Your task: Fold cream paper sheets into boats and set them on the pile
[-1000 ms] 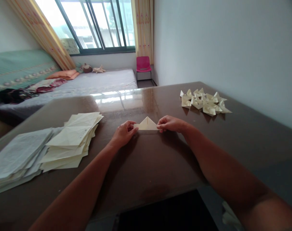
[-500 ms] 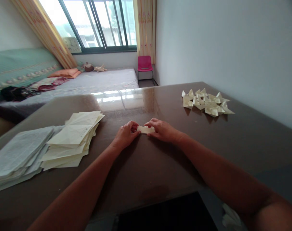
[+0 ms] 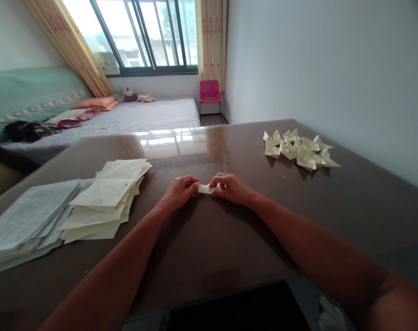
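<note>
Between my hands, low over the middle of the brown table, is a small piece of folded cream paper [image 3: 205, 189]. My left hand [image 3: 180, 190] pinches its left end between thumb and fingers. The thumb and curled fingers of my right hand [image 3: 232, 187] grip the right part, covering much of it. Only a pale strip shows between the fingertips, so the exact fold is hidden.
On the glossy table [image 3: 202, 257], a fanned stack of cream paper sheets [image 3: 102, 191] lies at the left, beside a pile of greyish printed sheets [image 3: 30, 214]. Several folded paper pieces [image 3: 298, 149] cluster at the back right, near the white wall [image 3: 315, 59].
My right hand has moved left along the folded paper and now covers its right part. The pointed top seen earlier no longer shows. My left hand keeps its pinch.
</note>
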The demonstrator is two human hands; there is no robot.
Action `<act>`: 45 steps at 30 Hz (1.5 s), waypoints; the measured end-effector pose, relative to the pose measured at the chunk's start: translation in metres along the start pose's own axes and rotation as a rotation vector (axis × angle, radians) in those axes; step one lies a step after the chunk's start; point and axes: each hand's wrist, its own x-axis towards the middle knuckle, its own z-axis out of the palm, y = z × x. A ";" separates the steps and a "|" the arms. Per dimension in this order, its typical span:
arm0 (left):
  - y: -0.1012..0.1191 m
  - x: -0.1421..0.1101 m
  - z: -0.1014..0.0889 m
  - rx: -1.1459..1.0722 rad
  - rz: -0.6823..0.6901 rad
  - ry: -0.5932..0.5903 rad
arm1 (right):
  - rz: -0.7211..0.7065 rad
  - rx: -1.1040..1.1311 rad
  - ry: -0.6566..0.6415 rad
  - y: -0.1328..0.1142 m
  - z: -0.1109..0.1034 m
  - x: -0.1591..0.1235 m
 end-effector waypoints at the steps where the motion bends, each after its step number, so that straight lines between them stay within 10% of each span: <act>1: -0.001 0.000 0.001 0.005 0.011 0.015 | -0.007 -0.010 0.000 0.000 0.000 0.000; 7: -0.001 -0.001 0.005 0.092 0.093 0.079 | -0.008 -0.057 -0.019 -0.003 -0.001 -0.001; 16: 0.019 -0.014 -0.007 0.406 0.266 -0.125 | -0.007 -0.121 -0.026 -0.001 0.003 0.000; 45: 0.024 -0.013 0.013 0.714 0.000 -0.041 | 0.027 -0.265 -0.060 0.000 0.005 0.003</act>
